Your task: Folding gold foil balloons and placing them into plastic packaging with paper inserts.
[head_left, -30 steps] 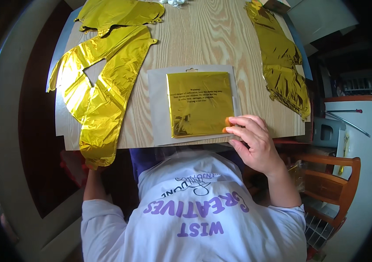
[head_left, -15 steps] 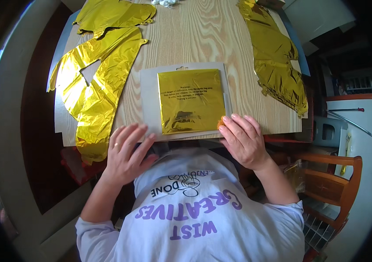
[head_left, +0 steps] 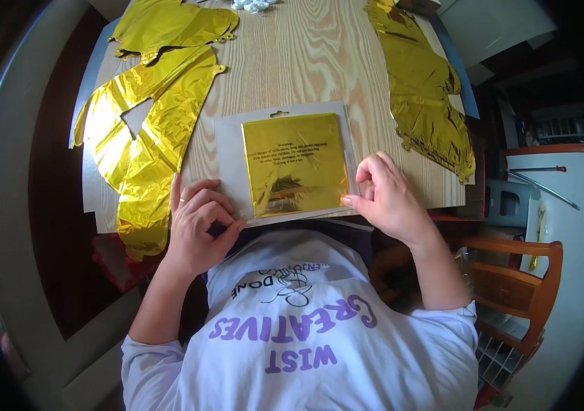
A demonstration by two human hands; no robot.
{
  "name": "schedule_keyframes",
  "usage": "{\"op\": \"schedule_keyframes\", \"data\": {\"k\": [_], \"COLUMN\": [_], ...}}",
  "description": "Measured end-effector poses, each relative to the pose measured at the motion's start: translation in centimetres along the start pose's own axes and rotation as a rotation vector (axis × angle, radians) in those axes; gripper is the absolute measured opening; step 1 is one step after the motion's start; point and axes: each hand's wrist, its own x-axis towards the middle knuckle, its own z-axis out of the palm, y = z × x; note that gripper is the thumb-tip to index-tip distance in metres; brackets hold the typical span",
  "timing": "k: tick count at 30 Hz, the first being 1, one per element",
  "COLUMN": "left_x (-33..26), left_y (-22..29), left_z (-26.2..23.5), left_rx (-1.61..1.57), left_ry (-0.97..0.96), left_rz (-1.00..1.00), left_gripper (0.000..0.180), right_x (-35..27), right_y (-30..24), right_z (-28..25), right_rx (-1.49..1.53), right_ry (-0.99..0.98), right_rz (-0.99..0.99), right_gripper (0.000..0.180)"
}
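A flat clear plastic bag (head_left: 229,161) lies at the near edge of the table, with a folded gold foil sheet (head_left: 288,147) inside it. Dark printing runs across its front, and a hang hole sits at the far edge. My left hand (head_left: 201,222) pinches the bag's near left corner between thumb and forefinger, the other fingers bent loosely. At the near right corner, my right hand (head_left: 391,198) has its thumb against the bag and its fingers curled in. The fingertips under that edge are partly hidden.
Flat gold foil balloons (head_left: 168,116) cover the table's left side, one hanging over the near edge. More gold foil (head_left: 419,89) lies along the right. A small white bundle (head_left: 254,5) is at the far edge. A wooden chair (head_left: 511,274) stands to the right below the wood-grain table (head_left: 292,55).
My left hand has moved in and closed on the bag's near left corner. My right hand's fingers, stretched out before, are now curled at the right edge. The bag has tilted slightly.
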Motion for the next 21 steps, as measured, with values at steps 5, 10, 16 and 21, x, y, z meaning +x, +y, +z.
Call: {"op": "schedule_keyframes", "data": {"k": [5, 10, 16, 21], "left_x": [-0.1, 1.7, 1.1, -1.6], "left_y": [0.5, 6.9, 2.6, 0.4], "left_z": [-0.8, 1.8, 3.9, 2.3], "left_rx": [-0.007, 0.082, 0.468, 0.306], "left_ry": [0.104, -0.142, -0.228, -0.018], "left_rz": [-0.212, 0.307, 0.391, 0.455], "left_gripper": [0.039, 0.075, 0.055, 0.048], "right_x": [1.0, 1.6, -1.7, -6.2], "right_y": [0.3, -0.1, -0.7, 0.6], "right_z": [-0.4, -0.6, -1.2, -3.9], "right_rx": [-0.154, -0.123, -0.163, -0.122], "right_ry": [-0.030, -0.080, -0.044, 0.069], "right_rz": [-0.040, -0.022, 0.095, 0.235], "right_gripper": [0.043, 0.043, 0.044, 0.039]}}
